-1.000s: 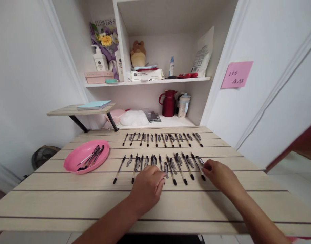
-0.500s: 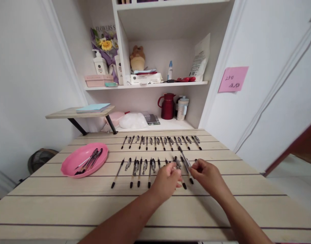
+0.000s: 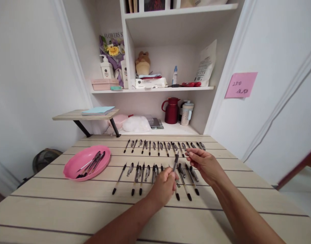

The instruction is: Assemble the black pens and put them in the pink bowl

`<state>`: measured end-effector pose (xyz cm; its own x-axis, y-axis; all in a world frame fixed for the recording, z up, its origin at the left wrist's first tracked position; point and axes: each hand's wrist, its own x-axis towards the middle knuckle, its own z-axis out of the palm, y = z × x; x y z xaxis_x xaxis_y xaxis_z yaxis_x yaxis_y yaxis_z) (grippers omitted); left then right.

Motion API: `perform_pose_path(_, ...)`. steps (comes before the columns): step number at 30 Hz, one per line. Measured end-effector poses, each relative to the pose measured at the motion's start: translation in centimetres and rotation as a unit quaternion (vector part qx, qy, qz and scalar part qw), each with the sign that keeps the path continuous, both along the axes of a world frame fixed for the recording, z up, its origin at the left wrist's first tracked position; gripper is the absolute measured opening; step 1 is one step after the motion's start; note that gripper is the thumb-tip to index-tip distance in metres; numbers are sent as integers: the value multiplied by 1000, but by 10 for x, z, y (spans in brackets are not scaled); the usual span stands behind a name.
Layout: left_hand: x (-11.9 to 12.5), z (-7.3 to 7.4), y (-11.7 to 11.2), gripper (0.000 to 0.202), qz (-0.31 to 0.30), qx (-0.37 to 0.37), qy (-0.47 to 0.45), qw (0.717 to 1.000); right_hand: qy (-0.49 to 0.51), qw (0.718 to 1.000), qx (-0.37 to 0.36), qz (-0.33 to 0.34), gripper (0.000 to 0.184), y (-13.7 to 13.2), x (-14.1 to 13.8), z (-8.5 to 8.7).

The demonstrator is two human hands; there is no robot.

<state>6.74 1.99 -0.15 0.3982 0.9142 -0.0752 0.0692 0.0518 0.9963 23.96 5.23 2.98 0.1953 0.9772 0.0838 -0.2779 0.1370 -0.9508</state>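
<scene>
My left hand point(image 3: 163, 185) is closed around a pen point(image 3: 175, 162), its black grip and bare tip pointing up and away. To its right, my right hand point(image 3: 202, 163) is raised, thumb and fingers pinched together. What it pinches, if anything, is too small to make out. Beneath and around both hands lies the near row of uncapped pens point(image 3: 119, 179) with loose clear-and-black caps point(image 3: 130, 168) between them. Part of that row is hidden by my left hand. A far row of pens point(image 3: 158, 148) and caps lies beyond.
On the left of the slatted table point(image 3: 69, 213) a pink dish point(image 3: 69, 169) holds several pens. Behind it, a small raised shelf point(image 3: 69, 115) carries blue paper. A red jug point(image 3: 171, 111) and a pale cup point(image 3: 187, 113) stand at the back below white shelving point(image 3: 170, 89).
A pen that was in my right hand is now in my left, tip up. My right hand has lifted slightly away from the near row. The view has shifted a little.
</scene>
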Motion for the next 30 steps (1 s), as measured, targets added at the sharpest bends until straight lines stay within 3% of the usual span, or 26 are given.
perform_pose_path(5,-4,-5,4,23,6,67,65,996,63,998,15,11,26,8,-5,-7)
perform_pose_path(14,-7,-5,4,23,-16,92,108,990,8,1000,21,-7,29,7,-6,-7)
perform_pose_path(22,-6,-6,6,23,-13,110,118,987,-24,999,16,29,33,3,-9,-8)
perform_pose_path(30,-6,-5,6,22,16,163,180,970,-34,999,10,31,38,0,-12,-13)
